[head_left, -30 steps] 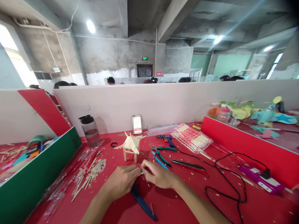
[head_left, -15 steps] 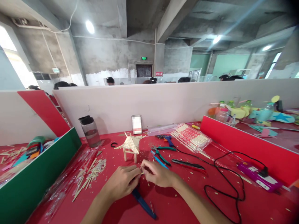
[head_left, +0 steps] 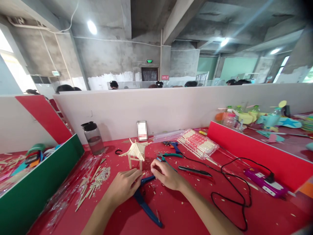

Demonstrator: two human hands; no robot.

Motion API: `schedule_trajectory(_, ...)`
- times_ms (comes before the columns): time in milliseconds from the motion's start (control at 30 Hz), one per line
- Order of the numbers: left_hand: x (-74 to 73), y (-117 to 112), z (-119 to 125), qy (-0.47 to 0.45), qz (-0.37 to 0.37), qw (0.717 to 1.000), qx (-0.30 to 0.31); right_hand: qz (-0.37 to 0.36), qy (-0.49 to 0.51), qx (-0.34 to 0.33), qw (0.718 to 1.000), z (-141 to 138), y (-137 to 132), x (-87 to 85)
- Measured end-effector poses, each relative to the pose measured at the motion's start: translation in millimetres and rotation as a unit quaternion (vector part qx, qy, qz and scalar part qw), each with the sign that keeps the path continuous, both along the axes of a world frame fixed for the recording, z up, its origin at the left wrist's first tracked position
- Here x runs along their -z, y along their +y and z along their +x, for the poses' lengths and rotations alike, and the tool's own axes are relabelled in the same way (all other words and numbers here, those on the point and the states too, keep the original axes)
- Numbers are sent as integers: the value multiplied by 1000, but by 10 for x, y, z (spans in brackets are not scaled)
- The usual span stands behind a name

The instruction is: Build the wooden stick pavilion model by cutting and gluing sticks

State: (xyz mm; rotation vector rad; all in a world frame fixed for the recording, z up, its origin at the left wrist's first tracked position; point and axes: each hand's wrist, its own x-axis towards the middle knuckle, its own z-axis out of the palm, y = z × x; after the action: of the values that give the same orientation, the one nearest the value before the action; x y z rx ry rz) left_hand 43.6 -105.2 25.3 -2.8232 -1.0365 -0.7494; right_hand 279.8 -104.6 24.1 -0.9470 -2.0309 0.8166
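My left hand [head_left: 126, 185] is closed, thumb and forefinger pinching a small piece of pale wooden stick [head_left: 142, 174]. To its right my right hand [head_left: 167, 174] is curled, fingertips drawn in; whether anything is between them I cannot make out. Just beyond both hands stands a small pavilion model [head_left: 136, 151] of wooden sticks, with a sloped roof on posts. Below the hands lies a blue-handled tool [head_left: 148, 209] with its handles spread, partly hidden by my left hand. Green-handled pliers [head_left: 172, 155] lie behind my right hand, and a black and red utility knife [head_left: 194, 171] beside it.
Cut sticks [head_left: 91, 187] and clear wrappers lie left, near a water bottle [head_left: 94, 138]. A phone [head_left: 142, 130] leans against the white partition. At right are a glue gun [head_left: 174, 146], packed sticks [head_left: 197, 143], a looping black cable and a purple power strip [head_left: 265, 182].
My hands have moved apart: the right one went up and right, the left one slightly left with the small stick piece. More of the blue-handled tool shows between them.
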Motion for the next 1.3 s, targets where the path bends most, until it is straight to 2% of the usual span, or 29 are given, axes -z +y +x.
schedule_trajectory(167, 42, 13, -21, 20, 16, 1000, 9, -37, 66, -34, 997, -85, -2, 65)
schedule_trajectory(333, 69, 31, -54, 47, 22, 999, 4, -56, 73, -37, 995, -134, -1, 114)
schedule_trajectory(633, 17, -4, 4, 75, 15, 997, 25, -38, 76, -25, 996, -153, 1, 100)
schedule_trajectory(800, 50, -20, 25, 64, 18, 997, 24, -20, 59, -20, 998, -131, 6, 79)
schedule_trajectory(1100, 90, 7, 42, -8, -16, 1000, 10, -19, 73, -17, 997, -139, -4, 77)
schedule_trajectory(1300, 99, 35, 41, -6, -1, 1000, -31, -10, 93, 9, 996, -181, -22, 92)
